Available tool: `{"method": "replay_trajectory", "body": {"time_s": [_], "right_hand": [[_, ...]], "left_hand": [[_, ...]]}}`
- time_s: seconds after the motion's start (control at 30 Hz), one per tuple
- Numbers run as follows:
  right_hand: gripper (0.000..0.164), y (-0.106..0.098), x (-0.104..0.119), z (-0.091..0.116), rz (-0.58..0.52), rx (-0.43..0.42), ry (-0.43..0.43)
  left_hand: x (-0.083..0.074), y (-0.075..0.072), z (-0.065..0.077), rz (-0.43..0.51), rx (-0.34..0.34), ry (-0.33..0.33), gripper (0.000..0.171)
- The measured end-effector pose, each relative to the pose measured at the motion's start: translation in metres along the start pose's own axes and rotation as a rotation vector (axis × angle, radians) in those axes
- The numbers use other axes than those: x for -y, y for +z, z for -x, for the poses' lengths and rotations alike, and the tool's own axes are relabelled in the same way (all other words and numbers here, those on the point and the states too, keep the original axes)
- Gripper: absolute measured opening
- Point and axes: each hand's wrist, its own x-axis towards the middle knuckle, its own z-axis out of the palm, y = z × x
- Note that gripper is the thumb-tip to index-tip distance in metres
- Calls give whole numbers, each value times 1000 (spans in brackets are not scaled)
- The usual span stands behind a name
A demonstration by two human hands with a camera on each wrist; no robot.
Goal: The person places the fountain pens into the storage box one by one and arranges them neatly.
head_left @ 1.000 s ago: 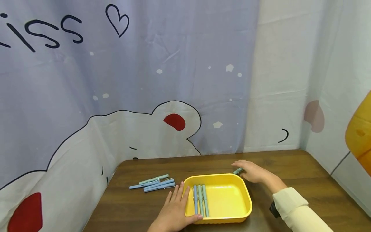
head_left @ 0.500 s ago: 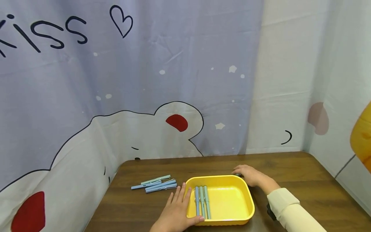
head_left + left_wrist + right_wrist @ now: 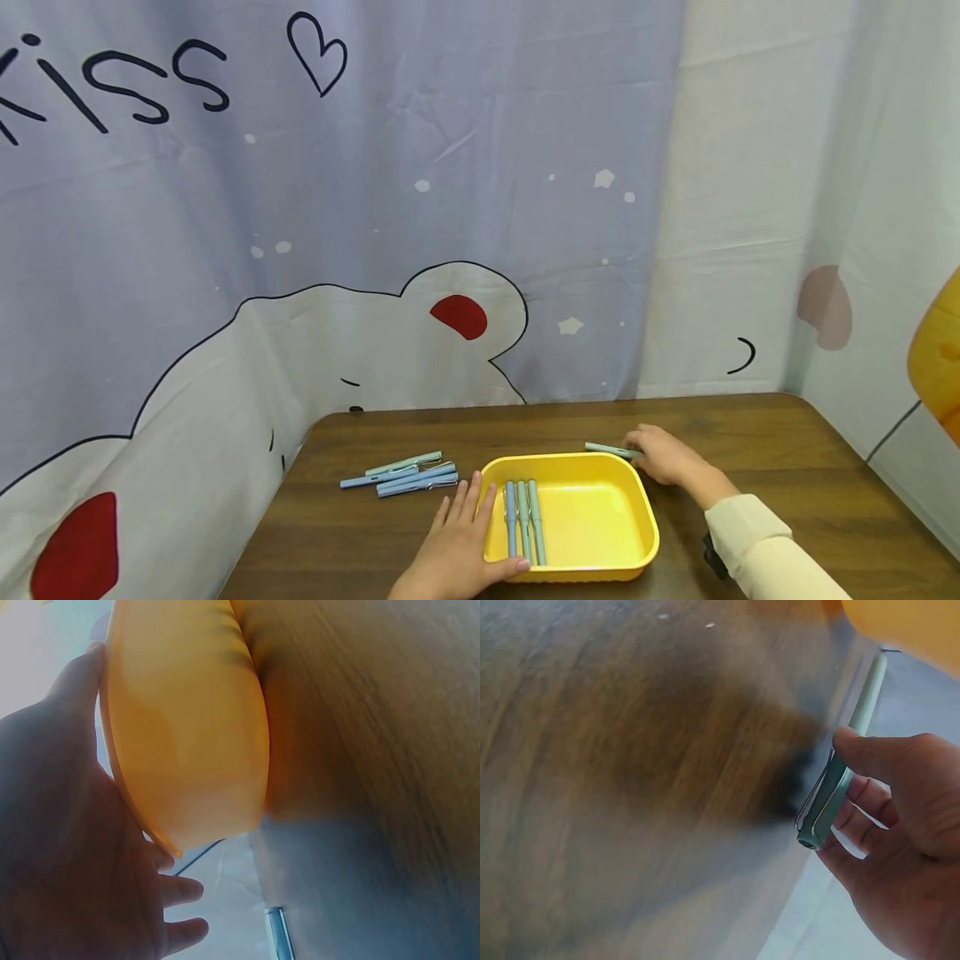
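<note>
My right hand [image 3: 663,454] pinches a green pen [image 3: 611,450] between thumb and fingers, just behind the back right corner of the yellow tray [image 3: 645,508]. In the right wrist view the pen [image 3: 864,705] has a metal clip near its capped end, and the thumb presses on its side. My left hand [image 3: 453,546] rests with spread, straight fingers on the tray's left rim, the thumb at its front edge. The left wrist view shows the palm [image 3: 67,825] against the tray's outer wall [image 3: 187,727]. Inside the tray a blue pen [image 3: 512,517] and two green pens [image 3: 537,521] lie side by side.
Left of the tray, several blue pens [image 3: 416,483] and one green pen [image 3: 405,463] lie in a loose pile on the brown wooden table [image 3: 300,542]. A printed curtain [image 3: 450,208] hangs behind the table's far edge.
The pen at my right hand has turned and now points left along the tray's back rim, more of it showing. My right hand drew slightly right. The left hand stays on the tray.
</note>
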Motion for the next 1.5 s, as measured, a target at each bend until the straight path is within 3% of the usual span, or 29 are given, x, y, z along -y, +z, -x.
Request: {"method": "replay_trajectory", "body": {"time_s": [0.4, 0.83, 1.2, 1.5], "right_hand": [[17, -19, 5, 14, -97, -123, 120], [21, -47, 25, 24, -272, -127, 231], [17, -63, 36, 31, -307, -129, 221], [12, -65, 43, 36, -257, -160, 102]], "left_hand": [[2, 2, 1, -2, -7, 10, 110], [3, 3, -1, -3, 13, -1, 112], [1, 2, -2, -4, 12, -6, 113], [0, 0, 0, 0, -4, 2, 112]]}}
